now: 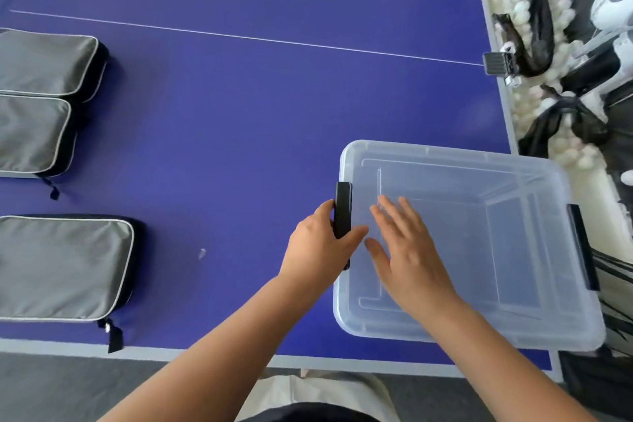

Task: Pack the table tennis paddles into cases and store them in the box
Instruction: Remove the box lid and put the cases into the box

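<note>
Fingers of the left hand (320, 243) curling round the black latch (343, 212) on the left end of the clear plastic lidded storage box (479, 250), sitting at the near right corner of the blue table-tennis table (239, 96). Right hand (407, 250) lying flat, fingers straight, on the box's translucent lid (445, 284). Resting well apart at the left: three grey zipped fabric paddle cases (61, 267), two far ones touching.

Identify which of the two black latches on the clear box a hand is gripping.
The latch on the box's left end, gripped by the left hand; the right-end latch is untouched.
</note>
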